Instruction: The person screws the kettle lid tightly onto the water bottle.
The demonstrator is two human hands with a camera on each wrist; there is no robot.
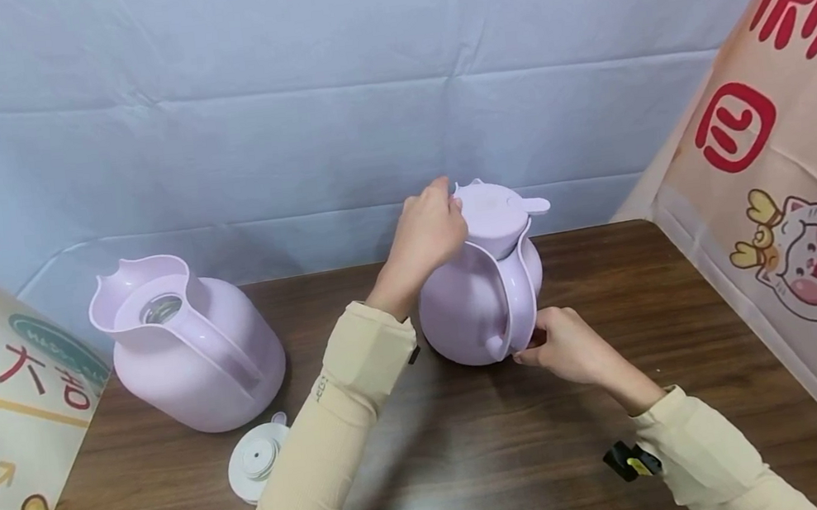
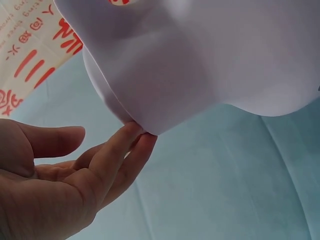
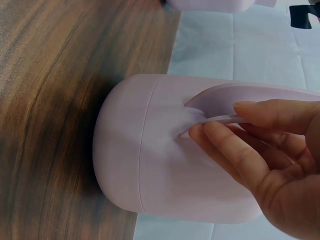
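Observation:
A pale lilac thermos jug (image 1: 452,317) stands on the table, with a lilac lid (image 1: 489,209) with a protruding tab in its mouth. My left hand (image 1: 427,232) is at the jug's neck on the left side. In the left wrist view its fingertips (image 2: 131,131) touch the edge of the jug's rim, while the thumb stays apart from it. My right hand (image 1: 563,347) pinches the lower end of the jug's handle (image 3: 220,120) between thumb and fingers.
To the left stands a second lilac thermos jug (image 1: 198,352), lidless, its inner opening showing. In front of it a white round lid (image 1: 254,462) lies underside up, partly behind my left sleeve. Pale blue cloth (image 1: 291,134) hangs behind the wooden table (image 1: 460,465); printed cloths (image 1: 773,167) flank it.

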